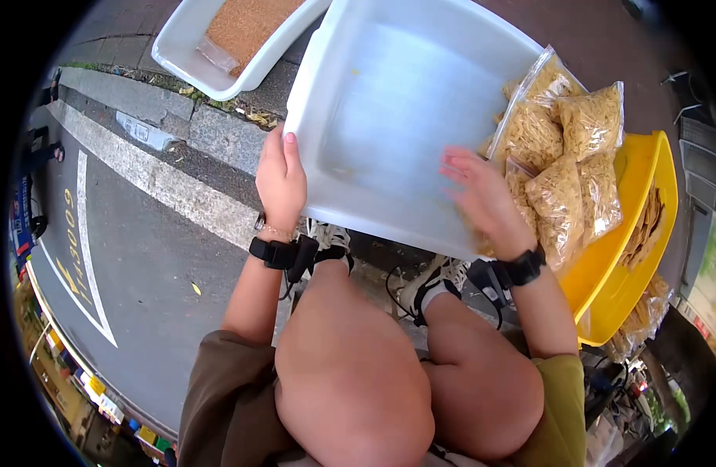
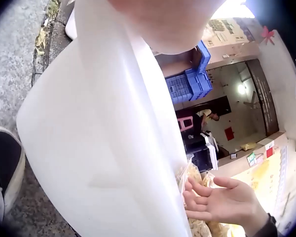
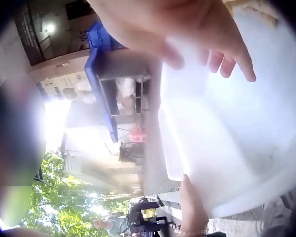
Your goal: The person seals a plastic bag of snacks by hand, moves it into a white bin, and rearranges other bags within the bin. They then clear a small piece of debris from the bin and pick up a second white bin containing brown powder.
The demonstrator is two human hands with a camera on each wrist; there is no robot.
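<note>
A large white tub [image 1: 404, 101] stands before the knees, its inside bare but for a few small yellow bits. My left hand [image 1: 282, 183] grips its left rim, thumb on top; in the left wrist view this hand [image 2: 167, 22] is cut off by the upper edge. My right hand [image 1: 486, 194], slightly blurred, hovers over the tub's right part with fingers spread and nothing held. Beside it, clear bags of pale yellow strips [image 1: 560, 187] are heaped along the tub's right side. The left wrist view shows the right palm [image 2: 227, 202] facing up.
A yellow tub [image 1: 665, 194] with brown pieces stands at the right, more bags [image 1: 646, 315] beyond it. Upper left is a smaller white tub [image 1: 171, 47] holding brown grains and a clear packet. A kerb [image 1: 229, 140] runs at left; shoes [image 1: 436, 288] are below the tub's near edge.
</note>
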